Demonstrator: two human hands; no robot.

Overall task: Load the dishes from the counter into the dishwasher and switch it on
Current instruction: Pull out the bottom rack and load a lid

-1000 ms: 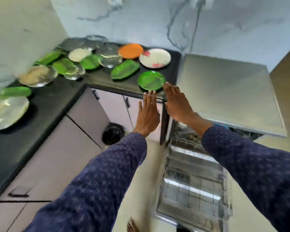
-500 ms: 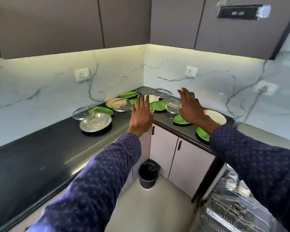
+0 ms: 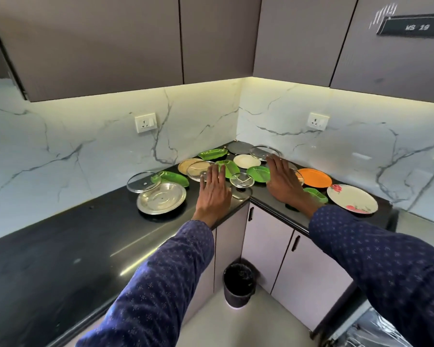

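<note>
Dishes are spread across the corner of the black worktop (image 3: 68,244): a steel plate (image 3: 161,198), several glass lids (image 3: 140,181), green leaf-shaped trays (image 3: 173,178), a round green plate (image 3: 259,173), an orange plate (image 3: 314,178) and a floral plate (image 3: 351,198). None is yet in the dishwasher (image 3: 376,329), of which only a rack corner shows at the lower right edge of the view.

The left hand (image 3: 213,191) hovers palm down, fingers straight and close together, holding nothing. Its fingertips overlap a glass lid (image 3: 198,169); contact cannot be confirmed. The steel plate lies just to its left.

The right hand (image 3: 282,181) is likewise flat and unladen, above the worktop's right-hand run. The orange plate lies just to its right; the floral plate is farther right, nearest the dishwasher. A green tray (image 3: 315,194) is partly hidden by the right wrist.

Judgement: the right hand is the nearer to the dishes on the dishwasher side. The dishwasher's controls and door are out of view.
</note>
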